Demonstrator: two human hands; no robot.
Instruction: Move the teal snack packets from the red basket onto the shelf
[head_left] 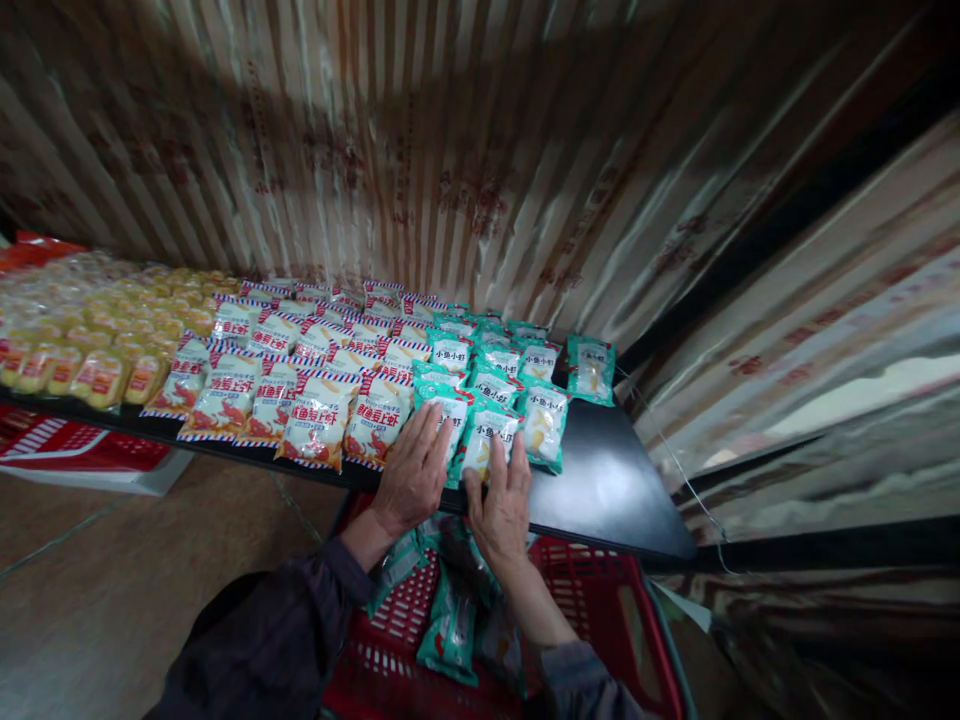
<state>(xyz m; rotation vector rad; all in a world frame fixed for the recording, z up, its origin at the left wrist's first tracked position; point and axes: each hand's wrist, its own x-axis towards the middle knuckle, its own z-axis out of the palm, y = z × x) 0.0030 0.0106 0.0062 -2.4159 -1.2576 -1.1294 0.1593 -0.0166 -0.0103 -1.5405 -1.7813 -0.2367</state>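
My left hand [411, 468] lies with outstretched fingers on a green-and-white snack bag [454, 406] in the front row on the black shelf [600, 470]. Beside it, my right hand [501, 508] rests its spread fingers on the lower part of the neighbouring green snack bag [489, 424]. Neither hand has its fingers wrapped around a bag. To the right of that pair leans another green bag [543, 420]. More green bags stand in rows behind. Left of my hands are rows of red-striped white snack bags [319, 418].
Below the shelf edge, a red plastic basket [592, 590] holds several green bags [450, 625]. Yellow wrapped cakes [101, 378] fill the shelf's left part. A single green bag [591, 368] stands at the back right. Ribbed, printed sheeting [480, 150] hangs behind; a thin wire [667, 445] runs at right.
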